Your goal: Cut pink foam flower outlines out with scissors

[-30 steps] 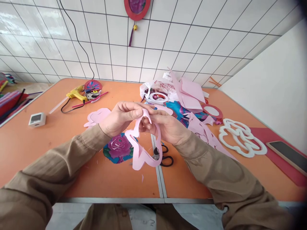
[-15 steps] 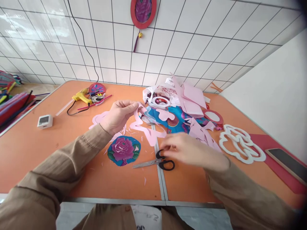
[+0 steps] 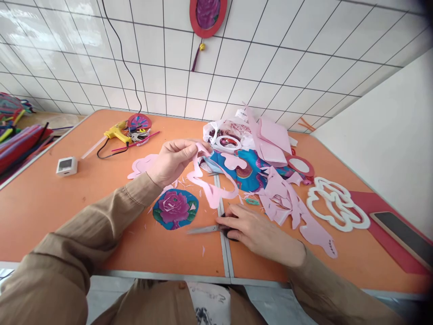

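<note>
My left hand (image 3: 174, 161) pinches the top of a pink foam or paper outline (image 3: 214, 197), a thin curvy frame that hangs down over the table. My right hand (image 3: 255, 230) is closed around the black handles of the scissors (image 3: 206, 229), whose slightly blurred blades point left. Its fingers cover most of the handles. A round fabric cutout with a purple rose (image 3: 175, 209) lies left of the blades, with small pink scraps on and around it. Beneath my left wrist, partly covered, is a pink scalloped piece (image 3: 144, 165).
Pink offcuts (image 3: 280, 194) and blue patterned fabric (image 3: 248, 174) are piled beyond my hands. White cloud-shaped frames (image 3: 333, 221) and a phone (image 3: 402, 237) on red sheet lie right. A yellow glue gun (image 3: 117, 131) and a white device (image 3: 66, 166) stand left.
My right hand has come down onto the scissors' handles. A long pink offcut formerly behind that hand is now uncovered. My left hand still holds the pink outline, which has swung slightly.
</note>
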A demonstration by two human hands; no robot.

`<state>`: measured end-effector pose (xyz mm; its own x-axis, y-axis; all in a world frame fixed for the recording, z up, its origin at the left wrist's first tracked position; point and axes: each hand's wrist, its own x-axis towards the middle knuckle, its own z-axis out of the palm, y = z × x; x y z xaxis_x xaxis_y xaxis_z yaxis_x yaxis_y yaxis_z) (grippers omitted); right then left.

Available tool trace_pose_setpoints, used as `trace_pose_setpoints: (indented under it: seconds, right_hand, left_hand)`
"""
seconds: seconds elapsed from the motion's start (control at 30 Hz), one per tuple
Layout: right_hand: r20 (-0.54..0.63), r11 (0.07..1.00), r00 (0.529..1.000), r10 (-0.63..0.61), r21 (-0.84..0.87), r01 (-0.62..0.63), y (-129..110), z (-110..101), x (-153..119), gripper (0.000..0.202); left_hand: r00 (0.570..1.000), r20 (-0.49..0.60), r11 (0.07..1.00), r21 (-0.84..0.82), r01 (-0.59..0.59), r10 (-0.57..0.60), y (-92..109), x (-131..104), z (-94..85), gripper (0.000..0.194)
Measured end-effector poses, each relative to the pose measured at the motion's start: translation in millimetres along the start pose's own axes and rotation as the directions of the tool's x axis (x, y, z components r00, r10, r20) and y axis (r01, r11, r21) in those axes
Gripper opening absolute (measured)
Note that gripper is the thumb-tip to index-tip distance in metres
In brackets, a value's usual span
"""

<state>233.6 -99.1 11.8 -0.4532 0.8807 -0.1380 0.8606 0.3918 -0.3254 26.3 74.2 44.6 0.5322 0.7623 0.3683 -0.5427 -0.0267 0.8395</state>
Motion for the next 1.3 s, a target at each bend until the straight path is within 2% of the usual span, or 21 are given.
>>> trace_pose_setpoints:
  seconds: [0.1, 0.27, 0.33, 0.4, 0.47, 0.53, 0.6, 0.63, 0.67, 0.73, 0.77, 0.8, 0.87, 0.9, 0.93, 0.97, 1.1, 1.3]
  right_hand:
    - [-0.028, 1.000, 0.999, -0.028, 0.008, 0.028, 1.8, 4.1, -1.7, 0.039]
    - [-0.055, 0.983, 0.995, -0.081, -0.167, 0.071, -7.5, 9.7, -8.0, 0.046]
    - [-0.095, 0.991, 0.988, -0.122, -0.073, 0.115, -12.5, 8.8, -11.9, 0.046]
    - [-0.125, 0.971, 0.981, -0.148, 0.170, 0.168, -14.9, 9.4, -16.1, 0.038]
    - [-0.139, 0.857, 0.981, -0.138, 0.478, 0.189, -13.9, 14.0, -19.6, 0.028]
    - [-0.141, 0.661, 0.986, -0.086, 0.733, 0.162, -10.5, 20.6, -22.2, 0.033]
    - [-0.116, 0.471, 0.992, -0.048, 0.873, 0.125, -6.7, 23.3, -24.0, 0.049]
    - [-0.116, 0.429, 0.992, -0.045, 0.895, 0.124, -5.4, 21.2, -24.6, 0.057]
    - [-0.138, 0.445, 0.990, -0.044, 0.884, 0.143, -4.5, 16.3, -24.9, 0.063]
    - [-0.285, 0.587, 0.957, -0.047, 0.767, 0.258, -4.7, -0.6, -24.2, 0.072]
    - [-0.371, 0.702, 0.927, -0.062, 0.644, 0.304, -5.7, -11.2, -22.8, 0.073]
    - [-0.470, 0.819, 0.881, -0.054, 0.484, 0.308, -7.3, -21.9, -20.4, 0.065]
    - [-0.700, 0.961, 0.710, -0.076, 0.140, 0.240, -11.9, -41.0, -12.8, 0.045]
    - [-0.765, 0.989, 0.633, -0.123, -0.044, 0.139, -14.8, -48.4, -7.8, 0.045]
    - [-0.788, 0.979, 0.588, -0.183, -0.198, 0.039, -17.9, -54.4, -2.4, 0.045]
    - [-0.797, 0.950, 0.548, -0.256, -0.311, -0.008, -20.9, -58.9, 3.2, 0.044]
    - [-0.770, 0.875, 0.570, -0.287, -0.453, -0.171, -29.5, -68.2, 21.4, 0.035]
    - [-0.778, 0.822, 0.552, -0.301, -0.504, -0.263, -27.7, -69.9, 31.6, 0.035]
  left_hand:
    - [0.999, 0.030, 0.999, 0.018, -0.028, 0.027, 1.5, 0.1, -2.3, 0.017]
    - [0.998, 0.035, 0.993, 0.097, -0.063, 0.060, 3.4, 1.0, -4.0, 0.020]
    - [0.995, 0.061, 0.989, 0.118, -0.088, 0.081, 3.6, 1.2, -4.0, 0.018]
    - [0.990, 0.094, 0.986, 0.123, -0.112, 0.101, 3.7, 0.9, -3.9, 0.014]
    - [0.986, 0.123, 0.985, 0.112, -0.130, 0.116, 3.8, 0.3, -3.5, 0.011]
    - [0.984, 0.146, 0.987, 0.101, -0.122, 0.106, 4.0, -0.6, -2.6, 0.010]
    - [0.984, 0.160, 0.990, 0.099, -0.096, 0.079, 4.4, -1.5, -1.0, 0.014]
    - [0.985, 0.162, 0.992, 0.103, -0.080, 0.062, 4.8, -1.9, -0.1, 0.017]
    - [0.986, 0.159, 0.992, 0.107, -0.064, 0.047, 5.3, -2.2, 1.0, 0.019]
    - [0.989, 0.143, 0.992, 0.118, -0.047, 0.030, 6.7, -2.8, 3.3, 0.023]
    - [0.991, 0.134, 0.991, 0.124, -0.044, 0.027, 7.5, -3.2, 4.5, 0.023]
    - [0.992, 0.127, 0.991, 0.131, -0.041, 0.024, 8.4, -3.5, 5.7, 0.023]
    - [0.993, 0.117, 0.989, 0.141, -0.046, 0.029, 10.3, -4.3, 7.9, 0.023]
    - [0.993, 0.111, 0.988, 0.144, -0.052, 0.036, 11.2, -4.7, 8.9, 0.022]
    - [0.993, 0.106, 0.988, 0.146, -0.058, 0.043, 12.0, -5.2, 9.8, 0.022]
    - [0.993, 0.103, 0.987, 0.145, -0.065, 0.050, 12.7, -5.7, 10.6, 0.021]
    - [0.995, 0.086, 0.992, 0.112, -0.057, 0.048, 14.9, -7.9, 13.2, 0.020]
    - [0.998, 0.054, 0.996, 0.075, -0.045, 0.041, 18.3, -10.0, 15.2, 0.019]
